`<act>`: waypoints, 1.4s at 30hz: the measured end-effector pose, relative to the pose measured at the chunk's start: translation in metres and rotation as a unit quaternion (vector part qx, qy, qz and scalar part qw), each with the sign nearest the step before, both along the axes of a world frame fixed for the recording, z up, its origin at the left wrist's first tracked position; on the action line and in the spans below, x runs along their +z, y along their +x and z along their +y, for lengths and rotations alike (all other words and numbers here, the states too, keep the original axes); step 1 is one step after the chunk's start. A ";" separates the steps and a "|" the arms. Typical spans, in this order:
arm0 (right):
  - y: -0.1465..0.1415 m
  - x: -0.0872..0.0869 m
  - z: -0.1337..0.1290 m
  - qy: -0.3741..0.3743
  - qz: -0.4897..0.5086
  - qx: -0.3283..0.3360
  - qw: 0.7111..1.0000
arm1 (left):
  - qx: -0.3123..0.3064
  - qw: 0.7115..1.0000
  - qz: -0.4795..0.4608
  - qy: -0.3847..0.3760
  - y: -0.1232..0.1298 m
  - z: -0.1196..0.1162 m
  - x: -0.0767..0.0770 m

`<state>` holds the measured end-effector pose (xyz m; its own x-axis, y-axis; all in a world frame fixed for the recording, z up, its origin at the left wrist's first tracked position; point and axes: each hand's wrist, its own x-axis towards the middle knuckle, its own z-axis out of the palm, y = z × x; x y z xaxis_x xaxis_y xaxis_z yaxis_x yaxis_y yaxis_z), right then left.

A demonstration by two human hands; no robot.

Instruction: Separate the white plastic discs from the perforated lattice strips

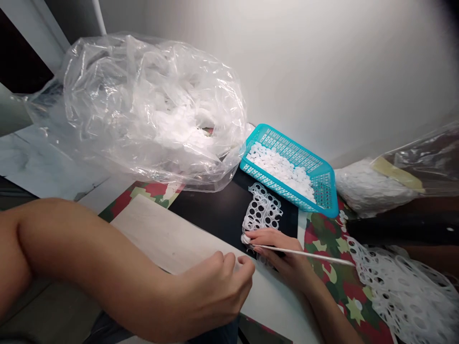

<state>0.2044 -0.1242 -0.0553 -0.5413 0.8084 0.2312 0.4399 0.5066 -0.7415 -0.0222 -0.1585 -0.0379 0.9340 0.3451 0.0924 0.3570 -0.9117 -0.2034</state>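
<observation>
The bench (324,241) has a red and green cloth. A holey white sheet (258,215) lies on a black mat (204,203). There the right hand (287,260) pinches a thin white stick (322,258). The left hand (218,291) curls nearby; I can't tell if it grips anything.

Single head-worn view facing forward and down; left hand (215,284) close in foreground, bench (324,234) below and beyond, pale wall (315,71) filling upper background.

Left hand (215,291) in a loose fist, knuckles up, and right hand (287,267) in a close fingertip pinch.
</observation>
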 end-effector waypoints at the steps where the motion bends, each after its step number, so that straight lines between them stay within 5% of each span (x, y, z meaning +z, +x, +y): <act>1: 0.001 0.000 0.000 0.002 0.000 0.003 1.000 | 0.014 1.000 -0.011 -0.015 0.000 -0.001 -0.001; 15: 0.004 -0.003 -0.004 0.018 -0.016 0.021 0.999 | 0.224 0.955 -0.088 -0.172 0.009 -0.013 -0.006; 33: 0.002 -0.004 -0.006 0.049 -0.022 0.009 0.999 | 0.256 0.949 -0.094 -0.160 0.018 -0.017 -0.017; 42: 0.001 -0.015 -0.013 0.231 -0.147 0.046 0.961 | 0.235 0.958 -0.122 -0.108 0.023 -0.010 -0.026</act>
